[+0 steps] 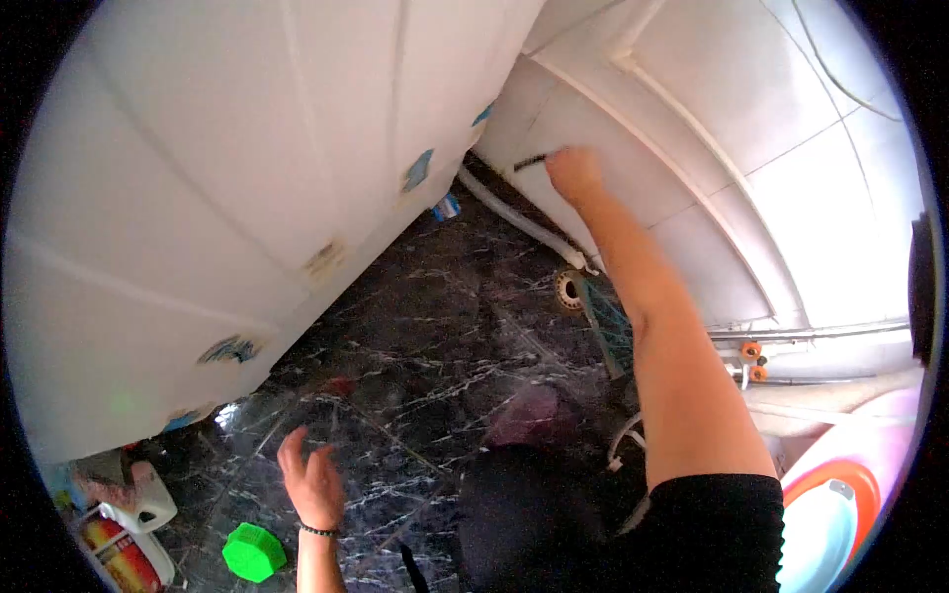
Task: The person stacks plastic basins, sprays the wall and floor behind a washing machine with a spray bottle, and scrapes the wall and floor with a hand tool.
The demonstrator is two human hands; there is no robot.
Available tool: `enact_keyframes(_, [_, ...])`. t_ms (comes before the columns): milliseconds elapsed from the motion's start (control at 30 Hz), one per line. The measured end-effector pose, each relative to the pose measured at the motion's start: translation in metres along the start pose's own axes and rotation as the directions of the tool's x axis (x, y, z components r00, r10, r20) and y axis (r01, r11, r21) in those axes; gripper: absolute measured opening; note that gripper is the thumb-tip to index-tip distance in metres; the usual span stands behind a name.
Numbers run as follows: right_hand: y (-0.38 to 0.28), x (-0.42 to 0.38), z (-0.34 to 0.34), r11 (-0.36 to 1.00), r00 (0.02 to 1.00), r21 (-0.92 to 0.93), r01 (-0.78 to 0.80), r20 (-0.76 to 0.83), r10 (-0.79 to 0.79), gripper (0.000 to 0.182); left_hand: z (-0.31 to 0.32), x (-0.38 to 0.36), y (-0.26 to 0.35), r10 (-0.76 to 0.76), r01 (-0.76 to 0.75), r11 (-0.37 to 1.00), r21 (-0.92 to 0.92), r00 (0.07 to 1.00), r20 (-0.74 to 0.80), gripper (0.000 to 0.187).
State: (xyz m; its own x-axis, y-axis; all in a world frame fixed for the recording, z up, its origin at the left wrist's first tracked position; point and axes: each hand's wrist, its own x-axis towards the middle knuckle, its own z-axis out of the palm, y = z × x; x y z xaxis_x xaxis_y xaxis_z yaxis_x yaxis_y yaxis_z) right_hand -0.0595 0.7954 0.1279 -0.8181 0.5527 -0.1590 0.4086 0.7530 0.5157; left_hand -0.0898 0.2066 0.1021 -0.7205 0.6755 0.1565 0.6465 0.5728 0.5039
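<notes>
My right hand (575, 176) is stretched out toward the white tiled wall (682, 128) at the back, its fingers closed on a thin black brush-like tool (531, 162). The tool points left, close to the foot of the wall; blur hides its exact kind and whether it touches the tile. Below it a grey corrugated drain hose (514, 219) runs along the wall base to a round floor drain (569, 290). Over the dark marbled floor (425, 296), my left hand (312, 482) hangs with its fingers apart and nothing in them. A beaded bracelet circles that wrist.
A large white appliance panel (227, 148) slants along the left. Bottles (129, 534) and a bright green container (254, 551) stand at lower left. Basins (825, 524) sit at lower right. Pipes with orange-ended fittings (753, 362) and a greenish net-like strip (605, 321) lie right.
</notes>
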Motion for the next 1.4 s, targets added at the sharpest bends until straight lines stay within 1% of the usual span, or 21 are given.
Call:
enact_keyframes(33, [-0.004, 0.003, -0.003, 0.998, 0.985, 0.044, -0.036, 0.172, 0.028, 0.016, -0.002, 0.002, -0.003, 0.022, -0.022, 1.000, 0.007, 1.000, -0.015, 0.020])
enact_keyframes(67, [-0.002, -0.007, 0.006, 0.997, 0.988, 0.048, -0.052, 0.150, 0.044, 0.017, -0.009, 0.001, -0.004, 0.022, -0.021, 1.000, 0.011, 1.000, -0.009, 0.020])
enact_keyframes(133, [0.013, -0.047, 0.043, 1.000, 0.946, -0.005, 0.004, -0.325, -0.005, 0.020, -0.009, 0.009, -0.003, -0.055, 0.057, 0.998, 0.014, 0.992, -0.115, 0.020])
enact_keyframes(200, [0.015, -0.063, 0.050, 0.994, 0.725, -0.109, 0.028, -0.682, -0.095, 0.023, -0.005, 0.005, -0.005, -0.082, 0.082, 0.997, -0.008, 0.986, -0.143, 0.021])
enact_keyframes(233, [0.011, -0.056, 0.044, 0.994, 0.745, -0.112, 0.013, -0.661, -0.084, 0.025, -0.003, 0.002, -0.004, -0.099, 0.096, 0.995, -0.024, 0.988, -0.116, 0.021])
enact_keyframes(300, [-0.005, -0.016, 0.017, 0.998, 0.993, -0.028, -0.054, -0.107, 0.050, 0.028, 0.001, -0.005, -0.006, -0.110, 0.109, 0.994, -0.028, 0.992, -0.068, 0.021])
enact_keyframes(367, [-0.014, -0.009, 0.016, 0.994, 0.971, 0.018, -0.107, 0.217, 0.100, 0.032, -0.001, -0.008, -0.014, -0.013, 0.013, 1.000, 0.024, 1.000, -0.018, 0.022])
enact_keyframes(400, [-0.018, -0.017, 0.028, 0.992, 0.977, 0.041, -0.123, 0.178, 0.114, 0.034, -0.007, -0.008, -0.016, -0.010, 0.011, 1.000, 0.029, 1.000, -0.020, 0.022])
enact_keyframes(433, [-0.005, -0.038, 0.055, 0.995, 0.957, 0.043, -0.088, -0.273, 0.097, 0.028, -0.008, -0.004, -0.014, -0.039, 0.040, 0.999, 0.018, 0.997, -0.069, 0.023])
enact_keyframes(533, [0.013, -0.067, 0.048, 0.965, 0.816, -0.262, -0.012, -0.560, -0.141, 0.025, -0.009, 0.001, -0.005, -0.118, 0.117, 0.993, -0.018, 0.987, -0.108, 0.023])
enact_keyframes(567, [0.009, -0.045, 0.031, 0.993, 0.981, -0.118, 0.024, -0.189, -0.046, 0.029, -0.006, -0.002, -0.006, -0.105, 0.104, 0.994, -0.017, 0.991, -0.078, 0.022])
enact_keyframes(633, [0.004, -0.025, -0.001, 0.999, 0.974, 0.035, 0.003, 0.225, -0.011, 0.035, 0.003, -0.005, -0.006, -0.096, 0.096, 0.995, -0.009, 0.994, -0.048, 0.021])
enact_keyframes(733, [-0.002, -0.036, -0.016, 0.995, 0.945, -0.067, -0.077, 0.312, 0.094, 0.031, -0.004, 0.001, -0.010, -0.010, 0.011, 1.000, 0.018, 0.999, -0.043, 0.020])
enact_keyframes(767, [-0.002, -0.066, -0.009, 0.999, 0.929, -0.050, 0.002, -0.370, -0.020, 0.022, -0.007, 0.004, -0.009, -0.033, 0.035, 0.999, 0.019, 0.996, -0.078, 0.019])
enact_keyframes(833, [-0.003, -0.073, -0.007, 0.993, 0.482, -0.086, 0.087, -0.868, -0.117, 0.018, -0.007, 0.003, -0.005, -0.089, 0.089, 0.996, -0.005, 0.991, -0.105, 0.020])
enact_keyframes(900, [-0.003, -0.029, -0.007, 1.000, 0.868, -0.025, -0.004, -0.496, -0.009, 0.020, -0.006, -0.004, -0.004, -0.045, 0.046, 0.999, 0.017, 0.998, -0.050, 0.020])
enact_keyframes(967, [-0.010, 0.009, -0.008, 0.996, 0.996, -0.021, -0.092, -0.003, 0.092, 0.022, -0.003, -0.007, -0.003, -0.020, 0.021, 0.999, 0.044, 1.000, -0.019, 0.021])
enact_keyframes(1033, [-0.004, -0.008, 0.033, 0.997, 0.997, 0.009, -0.079, 0.012, 0.079, 0.021, -0.008, -0.006, -0.006, 0.015, -0.016, 0.999, 0.044, 1.000, 0.014, 0.022])
enact_keyframes(1133, [0.015, -0.069, 0.093, 0.998, 0.911, -0.016, -0.062, -0.408, 0.050, 0.024, -0.008, 0.000, -0.006, -0.056, 0.059, 0.997, 0.047, 0.996, -0.064, 0.023])
enact_keyframes(1233, [0.002, -0.087, 0.068, 0.990, 0.991, 0.070, -0.121, 0.066, 0.116, 0.035, -0.001, -0.010, -0.007, -0.063, 0.063, 0.998, 0.015, 0.998, -0.017, 0.024])
enact_keyframes(1400, [0.007, -0.091, 0.013, 0.942, 0.966, 0.252, -0.221, 0.186, 0.177, 0.049, 0.000, -0.003, -0.007, -0.041, 0.040, 0.999, 0.031, 0.999, 0.023, 0.023])
